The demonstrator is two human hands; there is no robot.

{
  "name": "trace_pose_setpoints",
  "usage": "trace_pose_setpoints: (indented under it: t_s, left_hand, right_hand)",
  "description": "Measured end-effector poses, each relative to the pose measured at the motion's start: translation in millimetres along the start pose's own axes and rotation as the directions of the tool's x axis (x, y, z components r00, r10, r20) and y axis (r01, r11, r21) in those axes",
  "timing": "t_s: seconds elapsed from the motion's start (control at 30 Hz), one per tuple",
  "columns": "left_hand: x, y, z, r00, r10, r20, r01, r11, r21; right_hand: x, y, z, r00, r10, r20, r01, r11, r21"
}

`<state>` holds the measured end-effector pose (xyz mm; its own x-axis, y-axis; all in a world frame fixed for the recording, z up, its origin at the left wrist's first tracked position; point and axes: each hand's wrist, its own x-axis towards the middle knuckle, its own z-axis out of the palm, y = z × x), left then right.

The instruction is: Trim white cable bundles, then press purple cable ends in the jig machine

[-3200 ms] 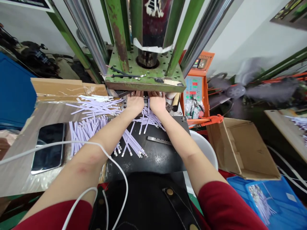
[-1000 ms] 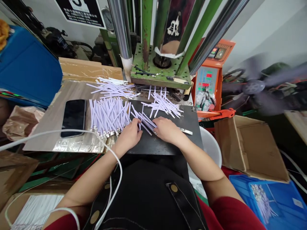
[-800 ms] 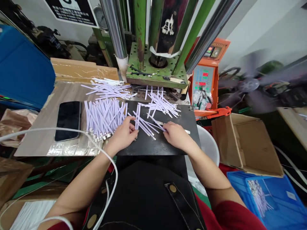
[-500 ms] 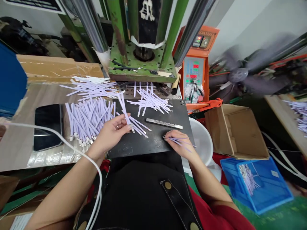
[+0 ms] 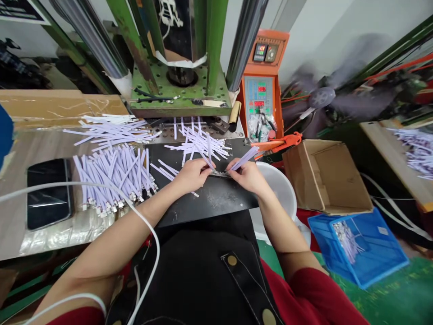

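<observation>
My left hand (image 5: 192, 175) pinches pale purple flat cables, their connector ends at the left part of a slotted metal bar (image 5: 220, 173). At the bar's right end, my right hand (image 5: 248, 175) is closed on a small bunch of flat cables (image 5: 246, 158) that slants up to the right. Both hands partly cover the bar, which lies on a black plate (image 5: 216, 198). Beyond them is a loose pile of flat cables (image 5: 199, 141). A few more cables (image 5: 165, 170) lie left of my left hand.
A green press (image 5: 179, 101) stands behind the plate, beside an orange control box (image 5: 259, 92). To the left are a large cable heap (image 5: 113, 174) and a phone (image 5: 49, 194). On the right are a white bucket (image 5: 292, 194), cardboard box (image 5: 348, 180), blue crate (image 5: 379, 253) and spinning fan (image 5: 321, 97).
Both hands have moved to the metal bar, the left rightward and the right upward. The bunch in my right hand now points up and away. The whole view has shifted somewhat.
</observation>
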<state>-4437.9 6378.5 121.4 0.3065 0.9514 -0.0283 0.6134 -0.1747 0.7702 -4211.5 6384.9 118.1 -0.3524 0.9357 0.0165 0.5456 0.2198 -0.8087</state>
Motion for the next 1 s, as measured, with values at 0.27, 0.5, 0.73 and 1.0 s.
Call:
trace_pose_setpoints:
  t_s: [0.27,0.5,0.73,1.0]
  left_hand:
    - [1,-12,-4.2,0.940,0.334,0.073,-0.342,0.927,0.155]
    - [-8,-5,1.4,0.872,0.451,0.192,-0.489,0.817,0.305]
    - [-11,-8,0.4,0.896,0.421,0.142,-0.440,0.883,0.164]
    - [-9,-20,-6.3,0.973,0.230,0.015,-0.230,0.973,0.007]
  right_hand:
    - [-16,-3,8,0.992,-0.111,-0.065,0.100,0.983,-0.153]
    - [-29,0,14,0.955,-0.294,-0.040,0.283,0.942,-0.179]
    - [-39,12,-3,0.955,-0.060,-0.292,0.050,0.998,-0.040]
    - [-40,17,15,0.919,-0.328,-0.219,0.273,0.930,-0.245]
